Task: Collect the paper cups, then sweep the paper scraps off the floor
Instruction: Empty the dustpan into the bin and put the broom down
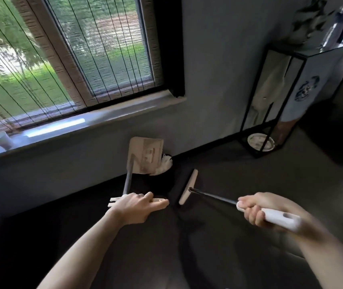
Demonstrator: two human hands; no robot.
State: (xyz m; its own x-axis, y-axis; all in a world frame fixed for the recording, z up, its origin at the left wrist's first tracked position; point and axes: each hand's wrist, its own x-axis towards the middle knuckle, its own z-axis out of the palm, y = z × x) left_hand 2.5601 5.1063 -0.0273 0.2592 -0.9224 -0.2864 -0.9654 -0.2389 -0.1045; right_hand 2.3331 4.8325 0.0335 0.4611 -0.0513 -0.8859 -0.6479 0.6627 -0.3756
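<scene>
Dustpan [145,155] is leaning up on edge over the black bin [166,178], its pan facing the bin's mouth. Something white and crumpled [165,163] is showing at the bin's rim, touching the pan's lower side; scraps or a liner, cannot tell. The bin is sitting tight in the line where wall meets floor [229,163].

Left hand [137,207] is gripping the dustpan's white handle end, fingers curled over it, grey shaft running up from the hand to the pan. Right hand [256,209] is clenching the broom [214,196] by its white grip, fingers wrapped round — the broom's pale head is hanging just right of the bin, apart from it, edge-on.

One cup [1,139] is lying tipped on the sill [104,115], far left, under the blinds and well away from both hands.

Over to the right, a black-framed stand [304,69] is standing against the wall, a plate [260,141] on its bottom shelf. Between bin and stand — a wide stretch of dark bare floor along the wall.
</scene>
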